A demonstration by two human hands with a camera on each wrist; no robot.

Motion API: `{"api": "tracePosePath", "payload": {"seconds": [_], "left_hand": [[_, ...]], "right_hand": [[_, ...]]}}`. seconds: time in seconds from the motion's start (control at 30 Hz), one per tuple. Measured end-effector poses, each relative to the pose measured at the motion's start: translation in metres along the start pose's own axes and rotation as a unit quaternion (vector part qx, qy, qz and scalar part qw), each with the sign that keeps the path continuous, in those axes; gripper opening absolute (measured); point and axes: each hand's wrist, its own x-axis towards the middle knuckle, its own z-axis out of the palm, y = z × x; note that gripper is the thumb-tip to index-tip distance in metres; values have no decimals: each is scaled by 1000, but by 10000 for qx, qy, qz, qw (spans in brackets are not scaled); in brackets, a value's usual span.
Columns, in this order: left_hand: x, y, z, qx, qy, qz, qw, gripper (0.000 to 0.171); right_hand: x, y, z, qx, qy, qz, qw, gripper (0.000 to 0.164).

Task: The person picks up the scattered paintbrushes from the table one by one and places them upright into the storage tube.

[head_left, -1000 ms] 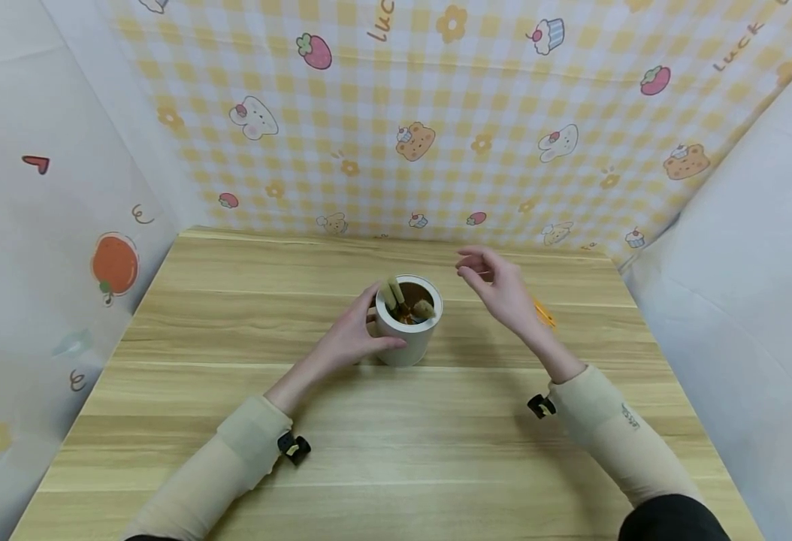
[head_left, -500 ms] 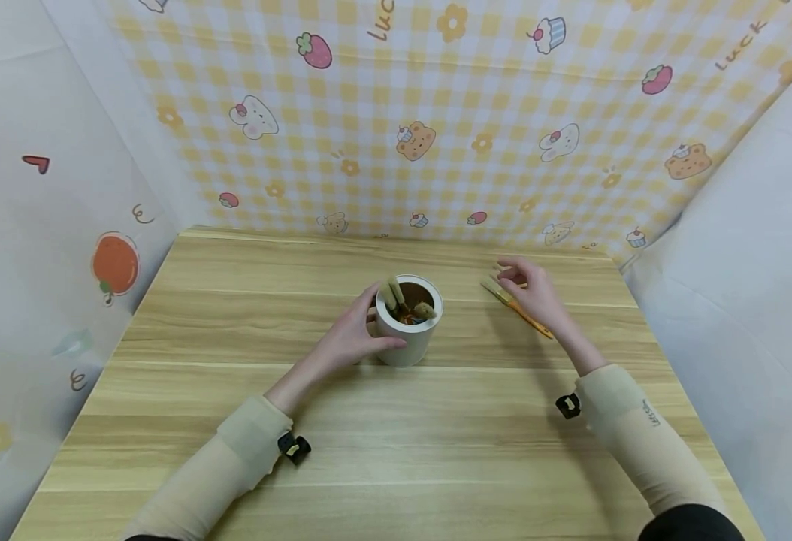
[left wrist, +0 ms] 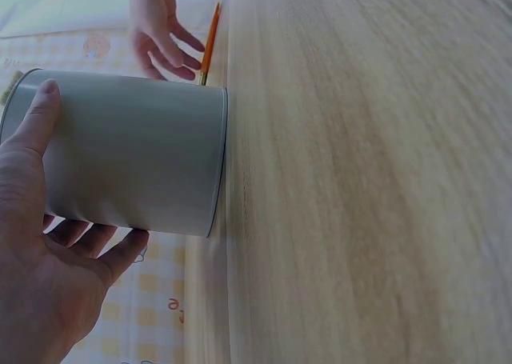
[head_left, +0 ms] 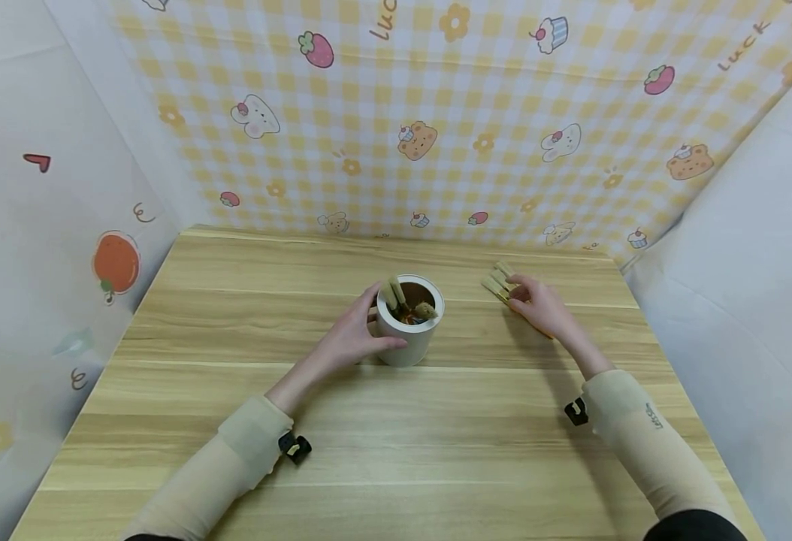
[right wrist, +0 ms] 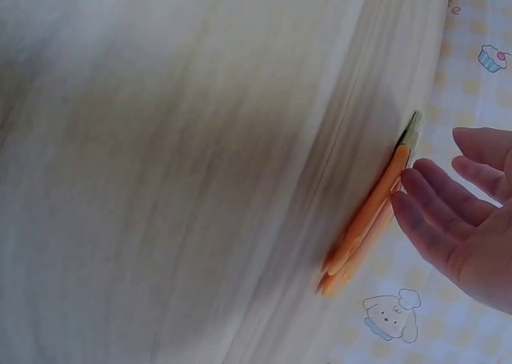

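My left hand (head_left: 347,338) grips a white cylindrical brush holder (head_left: 406,347) standing upright on the table, thumb on its near side and fingers round the far left side. Several brushes (head_left: 391,293) stand in it with pale bristles up. To the right, orange-handled paintbrushes (head_left: 494,288) lie side by side on the table, bristles pointing away to the back left. My right hand (head_left: 539,304) is right over them and hides part of their handles. In the right wrist view its fingers, loosely bent, have their tips close beside the orange paintbrush handles (right wrist: 368,220), the thumb apart.
The wooden table (head_left: 369,451) ends at the back against a yellow checked cloth (head_left: 369,165) with printed figures. White cloth walls stand at the left (head_left: 37,225) and right (head_left: 741,300). Both wrists carry small black devices (head_left: 294,447).
My right hand has moved right, away from beside the holder, and then down to the paintbrushes, whose bristle ends now show. The left hand and the holder have stayed in place.
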Motion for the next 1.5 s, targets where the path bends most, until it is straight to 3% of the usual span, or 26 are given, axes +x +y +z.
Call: {"api": "tracePosePath", "payload": {"seconds": [0.47, 0.73, 1.03, 1.13, 1.3, 1.5], "left_hand": [[1, -1, -1, -18, 8, 46, 10000, 110], [1, -2, -2, -20, 29, 63, 10000, 109], [2, -1, -2, -95, 14, 175, 9998, 108], [2, -2, -2, -108, 19, 184, 9998, 107], [1, -1, -2, -108, 27, 199, 9997, 108], [0, 1, -1, -119, -9, 113, 9999, 108]], "right_hand": [[-1, 8, 5, -177, -90, -41, 9998, 49], [-2, 7, 5, -587, -280, -90, 9978, 45], [-2, 5, 4, -626, -487, -25, 9968, 48], [-2, 3, 3, -721, -541, -89, 9959, 37], [-2, 0, 1, -823, -624, -61, 9946, 33], [-1, -8, 0, -531, -551, 48, 9971, 45]]}}
